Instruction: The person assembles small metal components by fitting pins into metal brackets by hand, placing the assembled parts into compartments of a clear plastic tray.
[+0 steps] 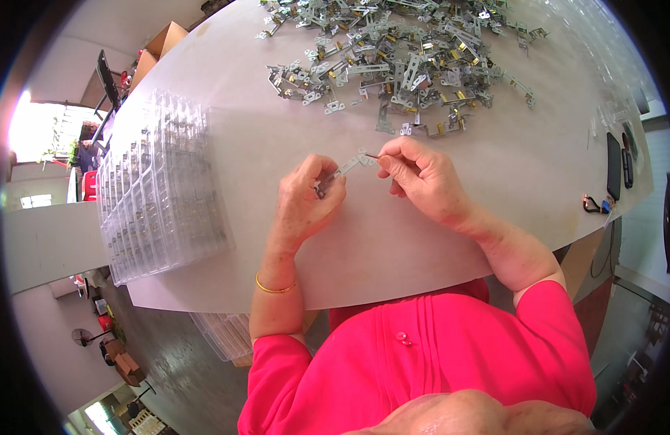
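Over the pale table my left hand (307,196) is closed around one end of a flat silver metal bracket (351,164), whose slotted far end slants up to the right. My fingers hide the bracket's near end. At that free end, my right hand (420,174) pinches a thin, short reddish-brown piece (372,156) between thumb and forefinger. Its tip meets or nearly meets the bracket; I cannot tell which. Beyond my hands spreads a large heap of loose metal brackets (411,69), some with brass-coloured parts.
Clear plastic trays (164,196) holding rows of small metal parts are stacked on the left. At the right edge lie a black flat case (614,167), a dark pen-like tool (627,163) and a small black-handled tool (592,204). Clear plastic (603,54) lies along the far right edge.
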A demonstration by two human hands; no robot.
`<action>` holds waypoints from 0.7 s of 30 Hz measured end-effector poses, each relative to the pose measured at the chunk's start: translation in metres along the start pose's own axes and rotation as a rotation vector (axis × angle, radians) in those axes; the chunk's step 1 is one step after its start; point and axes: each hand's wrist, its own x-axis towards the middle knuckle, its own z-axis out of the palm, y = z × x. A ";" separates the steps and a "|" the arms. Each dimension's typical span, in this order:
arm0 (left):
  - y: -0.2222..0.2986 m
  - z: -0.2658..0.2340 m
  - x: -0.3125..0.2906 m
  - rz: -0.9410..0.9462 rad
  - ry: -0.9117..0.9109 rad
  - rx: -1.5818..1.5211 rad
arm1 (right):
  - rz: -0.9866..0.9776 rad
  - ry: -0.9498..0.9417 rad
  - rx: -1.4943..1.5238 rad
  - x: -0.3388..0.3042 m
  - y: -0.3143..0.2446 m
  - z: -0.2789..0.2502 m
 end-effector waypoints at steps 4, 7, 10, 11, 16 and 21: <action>0.002 0.003 0.007 0.122 0.067 0.216 | 0.010 -0.004 -0.028 0.002 0.003 -0.001; -0.002 0.003 0.007 0.118 0.053 0.208 | -0.010 -0.016 -0.039 0.004 0.007 0.001; -0.009 0.001 0.005 0.169 0.076 0.218 | 0.008 -0.040 -0.081 0.008 0.002 0.008; -0.009 0.002 0.004 0.160 0.108 0.248 | -0.020 -0.073 -0.073 0.007 0.000 0.008; -0.014 0.014 0.005 0.228 0.135 0.197 | 0.020 -0.073 -0.103 0.002 0.011 0.004; -0.019 0.012 0.000 0.219 0.171 0.189 | 0.095 -0.063 -0.051 0.001 0.016 0.006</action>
